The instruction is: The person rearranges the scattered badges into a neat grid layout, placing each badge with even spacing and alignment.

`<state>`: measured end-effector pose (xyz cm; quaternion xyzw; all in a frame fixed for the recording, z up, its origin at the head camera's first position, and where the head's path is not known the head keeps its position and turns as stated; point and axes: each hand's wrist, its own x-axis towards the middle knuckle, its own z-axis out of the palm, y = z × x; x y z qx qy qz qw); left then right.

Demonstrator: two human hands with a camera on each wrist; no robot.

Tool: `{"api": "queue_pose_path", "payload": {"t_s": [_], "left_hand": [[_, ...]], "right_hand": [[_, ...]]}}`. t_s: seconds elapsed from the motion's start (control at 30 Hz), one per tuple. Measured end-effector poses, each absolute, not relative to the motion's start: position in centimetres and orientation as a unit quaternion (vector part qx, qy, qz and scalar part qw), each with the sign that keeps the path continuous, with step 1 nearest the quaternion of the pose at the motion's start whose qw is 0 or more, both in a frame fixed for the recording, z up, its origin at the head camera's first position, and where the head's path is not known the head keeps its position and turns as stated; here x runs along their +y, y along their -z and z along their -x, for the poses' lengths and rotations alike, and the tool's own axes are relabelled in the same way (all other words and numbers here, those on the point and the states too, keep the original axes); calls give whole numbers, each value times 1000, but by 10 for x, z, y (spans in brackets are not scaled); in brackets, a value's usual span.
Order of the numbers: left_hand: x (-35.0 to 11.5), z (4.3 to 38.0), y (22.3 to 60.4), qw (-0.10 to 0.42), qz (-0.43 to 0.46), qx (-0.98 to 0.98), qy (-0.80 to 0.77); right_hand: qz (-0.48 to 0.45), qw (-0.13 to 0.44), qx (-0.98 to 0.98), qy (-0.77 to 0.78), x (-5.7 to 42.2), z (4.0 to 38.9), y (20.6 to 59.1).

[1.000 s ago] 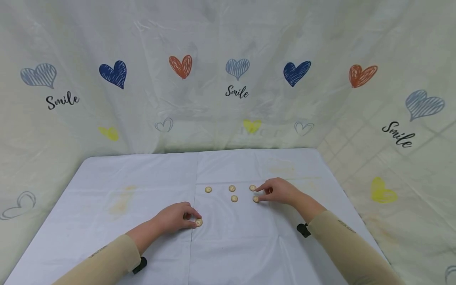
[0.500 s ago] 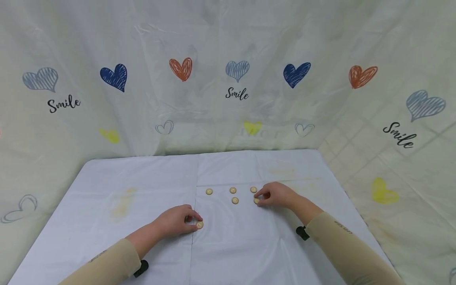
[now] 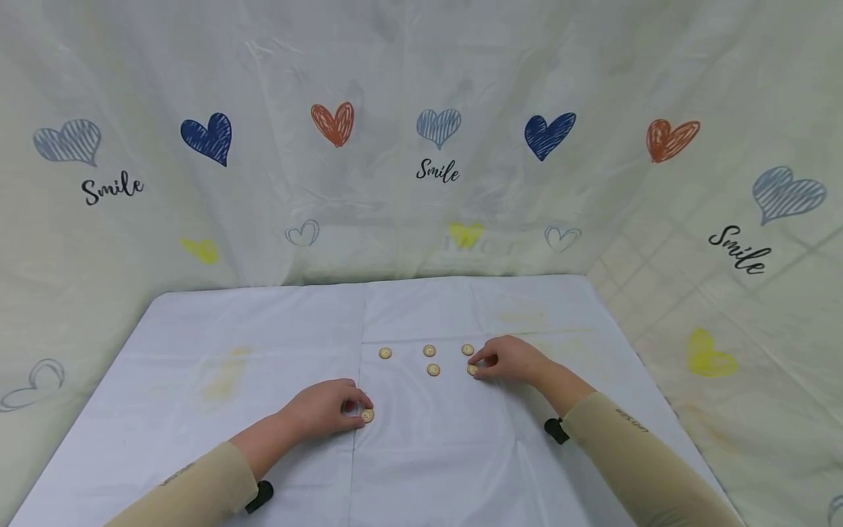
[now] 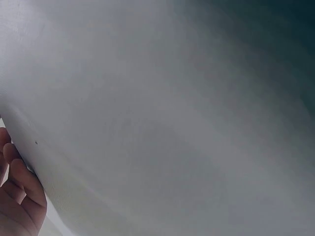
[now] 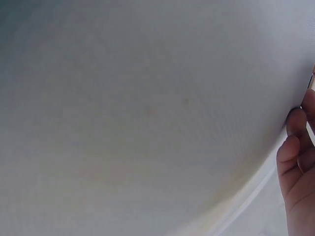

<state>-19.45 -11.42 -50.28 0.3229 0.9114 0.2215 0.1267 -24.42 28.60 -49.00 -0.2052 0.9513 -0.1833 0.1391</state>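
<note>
My left hand [image 3: 324,407] is at the front middle of the table, its thumb and forefinger pinching a round tan button [image 3: 368,416] by its edge. Farther right, my right hand [image 3: 514,359] pinches another tan button [image 3: 473,370] between thumb and forefinger. That one ends a second row, beside a like button [image 3: 433,370]. Behind them lies a row of three more: a left button [image 3: 385,353], a middle button [image 3: 429,351] and a right button [image 3: 467,350], the last just beyond my right fingertips. The wrist views show only curled fingers at the frame's side; the held buttons are hidden there.
A white cloth [image 3: 421,468] with creases and faint yellowish stains covers the table. Behind it and at both sides hangs a pale curtain [image 3: 375,197] printed with hearts and "Smile". A small black device [image 3: 260,497] sits under the left cuff, another black device [image 3: 556,430] under the right.
My right forefinger has come down from beside the back-row right button to the button below it, closing with the thumb there. The left hand keeps its pinch in nearly the same place.
</note>
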Motion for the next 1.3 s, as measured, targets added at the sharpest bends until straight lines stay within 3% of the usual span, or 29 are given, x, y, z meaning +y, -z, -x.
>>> {"api": "queue_pose_path", "payload": {"t_s": [0.27,0.57,1.3], "left_hand": [[-116,195,500,117,-347,900,-235],[-116,201,496,112,-316,911,-242],[-97,249,494,129,-260,923,-254]], "right_hand": [[208,135,951,183,285,244,490],[199,138,951,190,286,243,492],[200,135,952,191,287,243,490]]}}
